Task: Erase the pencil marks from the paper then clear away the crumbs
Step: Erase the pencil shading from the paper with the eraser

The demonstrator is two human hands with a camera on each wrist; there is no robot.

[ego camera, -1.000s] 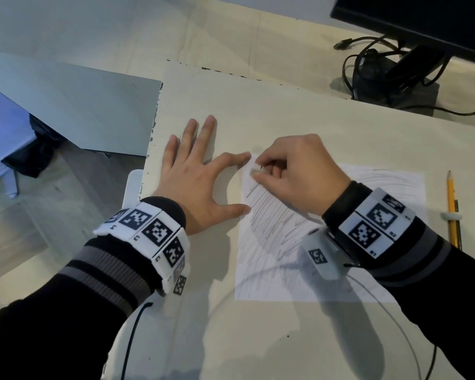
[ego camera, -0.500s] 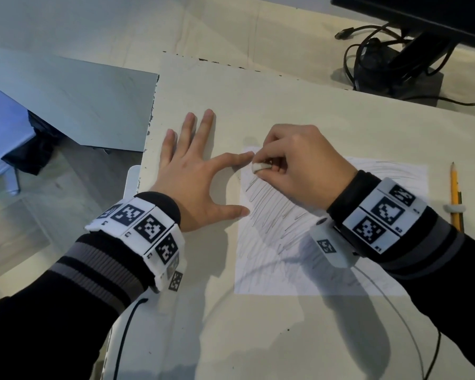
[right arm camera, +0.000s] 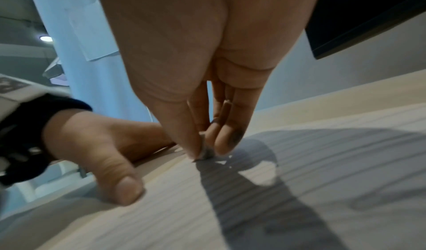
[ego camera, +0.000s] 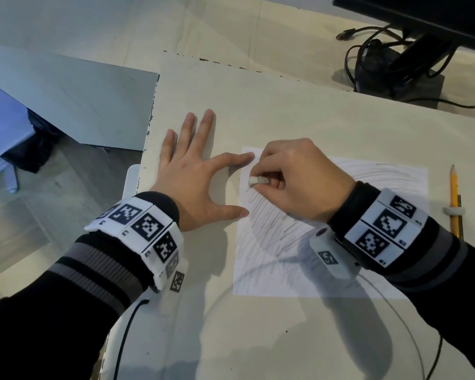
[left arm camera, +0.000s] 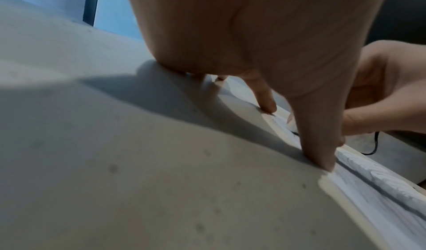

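A white sheet of paper (ego camera: 340, 270) covered in grey pencil strokes lies on the cream desk (ego camera: 285, 105). My right hand (ego camera: 291, 179) pinches a small white eraser (ego camera: 257, 181) between thumb and fingers, its tip on the paper's upper left part; the eraser (right arm camera: 205, 150) touches the sheet in the right wrist view. My left hand (ego camera: 195, 176) lies flat and spread on the desk, index finger and thumb pressing the paper's left edge (left arm camera: 327, 168). No crumbs show clearly.
A yellow pencil (ego camera: 455, 201) lies right of the paper. A monitor stand (ego camera: 395, 64) with black cables sits at the back right. The desk's left edge (ego camera: 148, 127) drops to the floor just left of my left hand.
My right hand has slid the eraser slightly left and toward me over the paper's top left corner. The left hand holds its place on the paper's edge.
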